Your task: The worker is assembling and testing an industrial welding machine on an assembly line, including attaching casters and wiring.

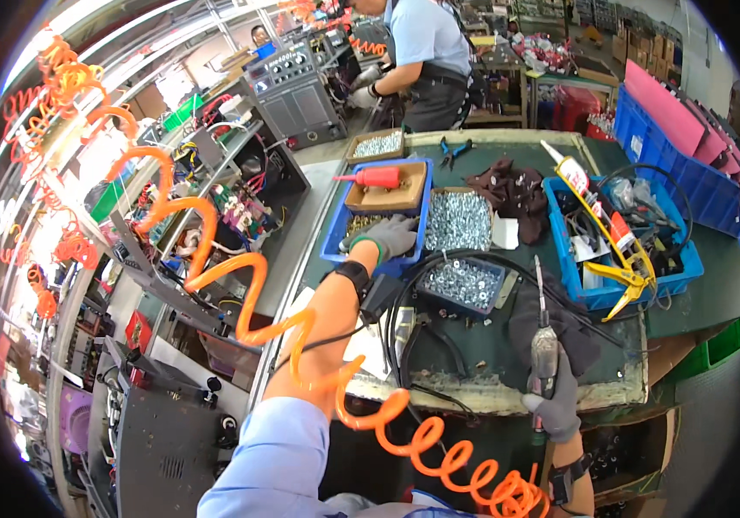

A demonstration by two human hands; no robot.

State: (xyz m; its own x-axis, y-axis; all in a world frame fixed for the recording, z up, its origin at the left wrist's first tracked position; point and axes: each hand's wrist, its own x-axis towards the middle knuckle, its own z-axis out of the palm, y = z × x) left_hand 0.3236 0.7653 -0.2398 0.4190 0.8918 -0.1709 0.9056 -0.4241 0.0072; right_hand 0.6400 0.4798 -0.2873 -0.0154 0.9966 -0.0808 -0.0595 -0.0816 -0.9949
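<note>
Pale lettering (284, 63) on a gray machine (305, 114)

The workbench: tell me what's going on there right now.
Someone in grey gloves is working at the green-topped workbench. The right hand grips a power screwdriver, its bit pointing away from the person. The left hand is at the blue tray, beside small brass-coloured parts; whether it has picked any up can't be seen. A co-worker stands beyond the bench, busy with something else.
</note>
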